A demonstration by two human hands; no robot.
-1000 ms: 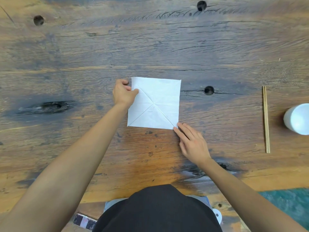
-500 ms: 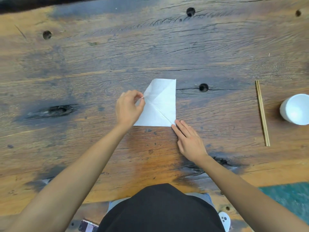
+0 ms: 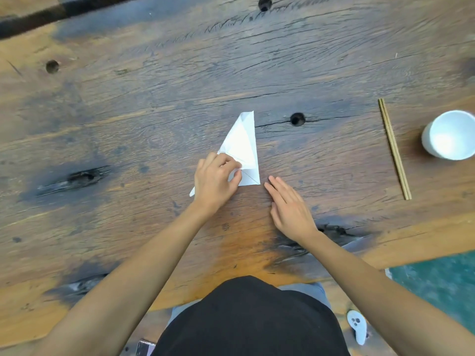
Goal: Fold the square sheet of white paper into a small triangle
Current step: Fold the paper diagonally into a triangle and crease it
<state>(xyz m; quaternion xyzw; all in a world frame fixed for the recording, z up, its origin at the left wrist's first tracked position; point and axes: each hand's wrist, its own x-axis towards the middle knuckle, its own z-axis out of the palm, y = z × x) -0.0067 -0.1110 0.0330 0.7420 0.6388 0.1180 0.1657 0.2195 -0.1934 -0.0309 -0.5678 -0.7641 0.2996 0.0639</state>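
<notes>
Wood fills my view: a dark, knotted table (image 3: pixel 128 124), and on it the paper (image 3: pixel 244 147), which a second ago lay flat as a full square and half a second ago was half lifted. Now its left part has been swung over to the right, so I see a tall narrow triangle with its point away from me and its right edge lying straight on the wood, near the middle of the table beside a round hole (image 3: pixel 297 119). My left hand (image 3: pixel 216 179) has travelled down and to the right with the moving flap; it is curled, thumb and forefinger pressed together on the paper's layers near the lower left, knuckles up, forearm running in from my lower left. A small tip of paper shows below that hand. My right hand (image 3: pixel 289 209) has eased off the lower right corner: it now lies flat, fingers together and stretched out, their tips just beside the corner, and I cannot tell whether they touch it. Far to the right lie chopsticks (image 3: pixel 394 149) and a white cup (image 3: pixel 451 134), both untouched.
</notes>
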